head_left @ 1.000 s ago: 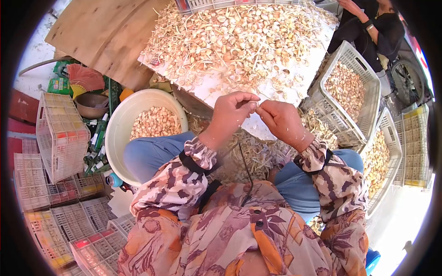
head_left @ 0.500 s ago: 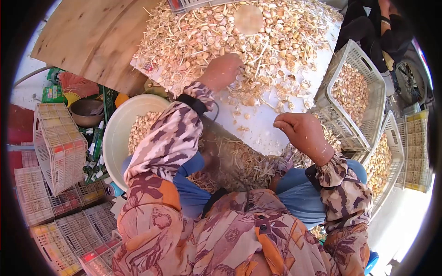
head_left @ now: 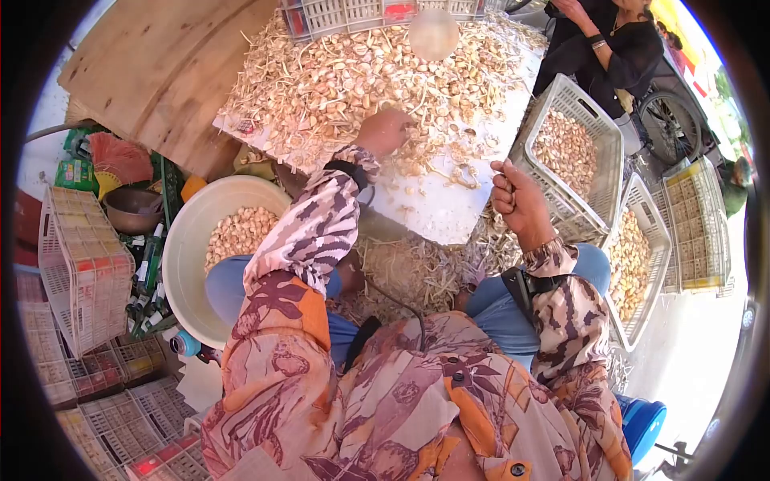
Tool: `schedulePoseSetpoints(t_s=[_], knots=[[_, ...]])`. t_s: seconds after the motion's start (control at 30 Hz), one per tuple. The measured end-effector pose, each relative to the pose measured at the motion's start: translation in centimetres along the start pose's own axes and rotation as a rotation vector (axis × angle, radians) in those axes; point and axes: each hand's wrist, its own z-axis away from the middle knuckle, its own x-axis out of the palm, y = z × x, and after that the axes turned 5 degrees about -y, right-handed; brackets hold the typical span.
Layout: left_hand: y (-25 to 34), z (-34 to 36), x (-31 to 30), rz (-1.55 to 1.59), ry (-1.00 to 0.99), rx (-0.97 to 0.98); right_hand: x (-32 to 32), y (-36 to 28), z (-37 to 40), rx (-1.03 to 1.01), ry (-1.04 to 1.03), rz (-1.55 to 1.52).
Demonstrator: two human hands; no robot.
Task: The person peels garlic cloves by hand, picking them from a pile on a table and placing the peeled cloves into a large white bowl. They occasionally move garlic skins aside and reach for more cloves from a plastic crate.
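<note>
Reaching into the garlic pile (head_left: 353, 76), L hand (head_left: 385, 132) lies palm-down at the pile's near edge, fingertips sunk among bulbs & dry stalks. Can't tell if it has closed on one or is only touching. Pile covers most of the white tabletop (head_left: 437, 216); a bare strip is left at the near edge w/ a few loose skins on it. R hand (head_left: 517, 196) is up off the table by its R corner, clenched to a fist, thumb on top. What's inside it isn't visible. Hands well apart.

Below the table edge, btw the person's knees, sits a heap of stalk trimmings (head_left: 417, 268). L of the L knee is a round white basin (head_left: 188, 240), part-filled w/ cloves (head_left: 241, 232). R of the table is a tilted plastic crate (head_left: 561, 204) w/ garlic in it. A second crate (head_left: 651, 196) sits just beside it, lower, also w/ garlic.

Far L: stack of lattice crates (head_left: 76, 264), metal bowl (head_left: 128, 208), red brush (head_left: 120, 156). Wooden board (head_left: 168, 64) shows past the table, top L. Another person in dark top (head_left: 601, 48) is top R, beyond the tilted crate. Blue tub (head_left: 642, 421) is bottom R.
</note>
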Motion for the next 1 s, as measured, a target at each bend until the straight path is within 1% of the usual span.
schedulePoseSetpoints(t_s=[0.03,0.1,0.13,0.17,0.2,0.23,0.27,0.3,0.33,0.37,0.4,0.43,0.47,0.5,0.53,0.57,0.6,0.63,0.67,0.7,0.73,0.77,0.83,0.87,0.9,0.93,0.97,1.0], knots=[[0.7,0.0,-0.1,0.007,-0.001,0.015,-0.3,0.3,0.9,-0.019,-0.007,-0.057],[2.7,-0.3,-0.5,-0.151,-0.051,0.013,-0.7,1.7,2.8,-0.030,0.145,-0.059],[2.0,-0.7,0.1,-0.107,-0.049,0.130,-1.8,2.7,3.3,-0.039,0.147,-0.034],[1.5,-1.2,0.6,-0.218,-0.056,0.116,-2.5,3.8,3.4,-0.017,0.172,-0.021],[2.4,-2.4,-0.1,-0.296,-0.270,-0.024,-2.5,4.5,3.6,-0.019,0.218,-0.034],[1.0,-2.2,1.1,-0.207,-0.131,0.089,-2.1,4.7,4.3,-0.010,0.258,-0.066],[1.1,-1.4,0.7,-0.136,-0.086,0.131,-3.1,3.9,5.0,-0.032,0.202,-0.145],[2.0,-0.5,0.0,-0.158,-0.066,-0.061,-3.0,3.9,4.9,0.008,0.114,-0.212],[0.4,-0.1,0.0,-0.060,0.052,-0.063,-2.6,3.6,4.2,-0.013,0.086,-0.193],[-1.1,-0.1,0.1,0.046,0.160,-0.062,-2.5,3.3,4.1,-0.062,0.129,-0.299],[-0.8,-0.4,-1.1,0.039,0.184,-0.051,-2.9,2.8,4.4,-0.111,0.168,-0.412],[-0.5,0.2,-2.5,0.346,0.235,-0.149,-2.6,2.7,4.6,-0.119,0.166,-0.403],[0.1,1.2,-3.5,0.653,0.275,-0.251,-2.1,3.2,4.6,-0.188,0.196,-0.288],[1.2,2.1,-4.3,0.655,0.280,-0.254,-1.5,3.5,4.5,-0.251,0.222,-0.171],[2.8,2.7,-5.4,0.788,0.294,-0.353,-0.3,2.5,5.0,-0.160,0.218,-0.304],[4.3,3.4,-6.1,0.923,0.304,-0.453,-0.1,2.3,4.9,-0.154,0.214,-0.299],[5.4,4.2,-6.2,0.993,0.333,-0.461,-0.1,2.3,4.8,-0.159,0.045,-0.259],[6.8,4.7,-6.0,0.997,0.340,-0.463,0.5,1.6,5.0,-0.169,-0.127,-0.215],[8.4,6.0,-5.2,1.189,0.320,-0.450,1.2,1.6,5.4,-0.159,-0.119,-0.215],[10.1,7.1,-4.1,1.381,0.298,-0.432,3.3,1.1,6.6,-0.271,-0.055,-0.100],[12.4,8.2,-3.0,1.606,0.253,-0.463,5.1,0.7,7.2,-0.391,0.004,0.020],[14.6,9.3,-1.5,1.830,0.202,-0.495,6.0,1.1,7.4,-0.390,0.010,0.021],[17.6,10.9,1.1,2.214,0.036,-0.571,7.7,2.2,7.3,-0.981,0.237,0.868],[19.4,11.6,1.5,2.218,0.026,-0.588,8.5,2.8,7.5,-1.122,0.267,0.987],[21.0,12.0,1.2,2.318,0.011,-0.593,8.7,3.3,7.8,-1.117,0.274,0.990],[21.8,12.1,0.9,2.418,-0.004,-0.589,8.8,3.7,7.9,-1.150,0.172,1.258],[21.4,12.0,1.5,2.423,-0.009,-0.587,8.8,4.1,8.3,-1.166,0.058,1.527],[20.9,11.9,1.8,2.464,0.000,-0.468,9.1,4.2,9.1,-1.146,0.014,1.537]])
